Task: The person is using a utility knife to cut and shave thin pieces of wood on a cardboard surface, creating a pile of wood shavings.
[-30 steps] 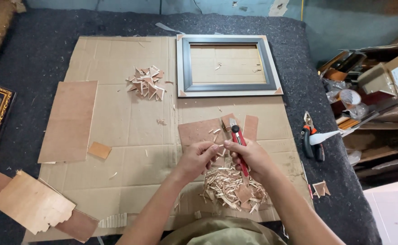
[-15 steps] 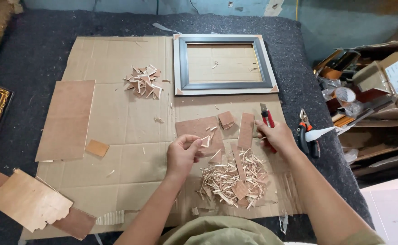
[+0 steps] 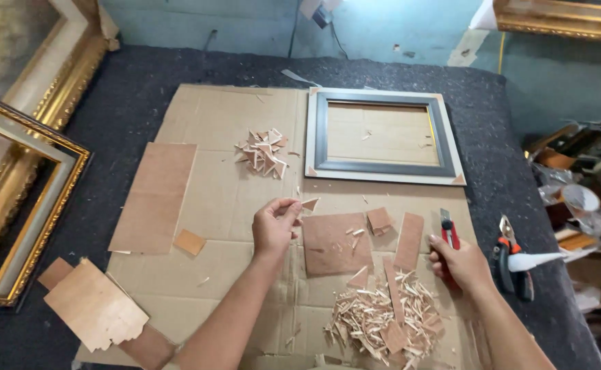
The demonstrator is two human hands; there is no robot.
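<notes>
1. Left hand (image 3: pixel 274 226): raised over the cardboard sheet (image 3: pixel 225 185), thumb and fingers pinched on a small wooden triangle (image 3: pixel 309 203).
2. Right hand (image 3: pixel 459 264): closed around the red handle of a utility knife (image 3: pixel 446 229), blade end pointing away from the person, at the sheet's right edge.
3. The two hands are well apart, with a square board (image 3: pixel 335 242) lying flat between them.
4. Small board scrap (image 3: pixel 379 219) and narrow board strip (image 3: pixel 410 240): just right of the square board, near the knife.
5. Heap of wood shavings (image 3: pixel 379 318): in front of the square board, beside the right forearm.
6. Pile of cut triangles (image 3: pixel 263 151): beyond the left hand, left of the grey picture frame (image 3: pixel 383 168), which lies flat on the sheet's far right corner.
7. Large board panel (image 3: pixel 153 195) and a small tan square (image 3: pixel 190 242): on the sheet's left side.
8. Broken board pieces (image 3: pixel 95 308): at the near left corner, partly off the sheet.
9. Pliers (image 3: pixel 506 257): on the dark mat, just right of the right hand.
10. Gold frames (image 3: pixel 19 199): leaning at the far left.
</notes>
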